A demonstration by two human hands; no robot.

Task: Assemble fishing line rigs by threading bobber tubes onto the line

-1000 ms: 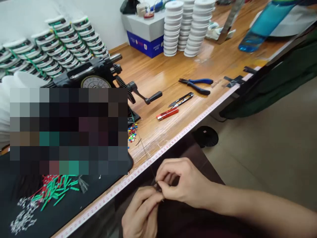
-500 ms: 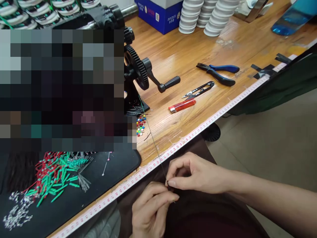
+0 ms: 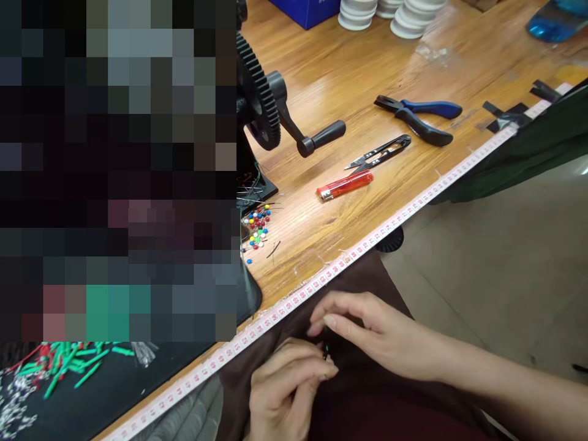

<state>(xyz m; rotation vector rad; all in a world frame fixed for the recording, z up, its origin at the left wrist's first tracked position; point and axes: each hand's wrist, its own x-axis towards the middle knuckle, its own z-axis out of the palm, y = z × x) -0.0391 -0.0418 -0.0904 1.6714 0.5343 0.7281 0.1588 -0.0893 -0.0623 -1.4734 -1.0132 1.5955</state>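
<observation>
My left hand (image 3: 287,386) is closed, its thumb and forefinger pinched together over the dark brown cloth on my lap. From the pinch sticks up a tiny dark piece with a green spot (image 3: 326,351), too small to name. Just above it hovers my right hand (image 3: 367,327), with the thumb tip apart from the loosely bent fingers and nothing visible between them. A pink and white measuring tape (image 3: 294,300) runs along the table edge beyond both hands.
On the wooden table lie a red lighter (image 3: 346,185), thread snips (image 3: 381,153), blue-handled pliers (image 3: 418,116) and coloured ball-head pins (image 3: 257,226). A black crank handle (image 3: 324,138) juts from a geared machine. Green pieces (image 3: 76,364) lie on a black mat. White spools (image 3: 416,18) stand behind. Blurring hides the left.
The dark thread stretched from the machine to my hands no longer shows. My right fingers have loosened and lifted off the left hand's pinch. The view has tilted down.
</observation>
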